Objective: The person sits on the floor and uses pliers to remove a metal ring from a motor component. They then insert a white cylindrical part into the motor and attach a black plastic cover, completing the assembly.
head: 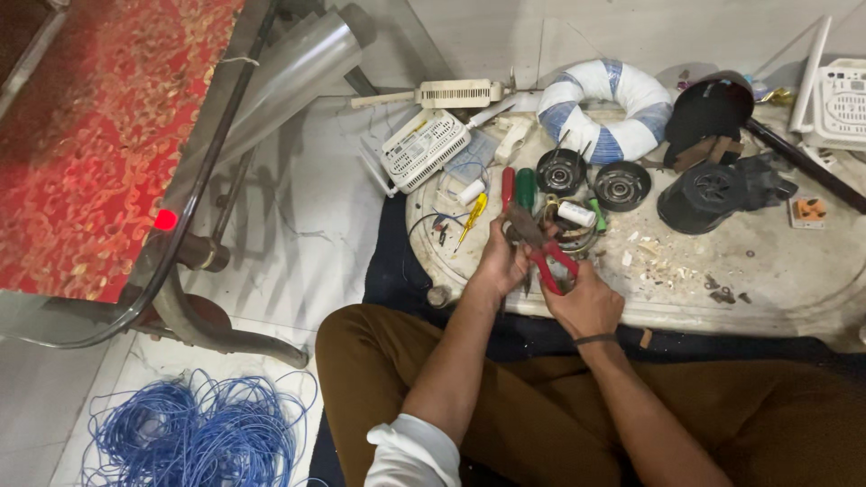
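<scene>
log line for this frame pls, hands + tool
left hand: grips small part, fingers closed | right hand: holds red-handled pliers, nose at part | surface: low round table | nearby: yellow screwdriver

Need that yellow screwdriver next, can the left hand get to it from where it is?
Probably yes: the yellow screwdriver lies just beside the left hand with nothing between, though that hand is already gripping something.

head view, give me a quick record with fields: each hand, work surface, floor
left hand: pinches a small dark part, grip closed on it
right hand: holds red-handled metal pliers by the handles
work surface: round pale worn board with a yellow-handled screwdriver and a blue-and-white wound ring
floor: loose coil of blue wire, lower left
</scene>
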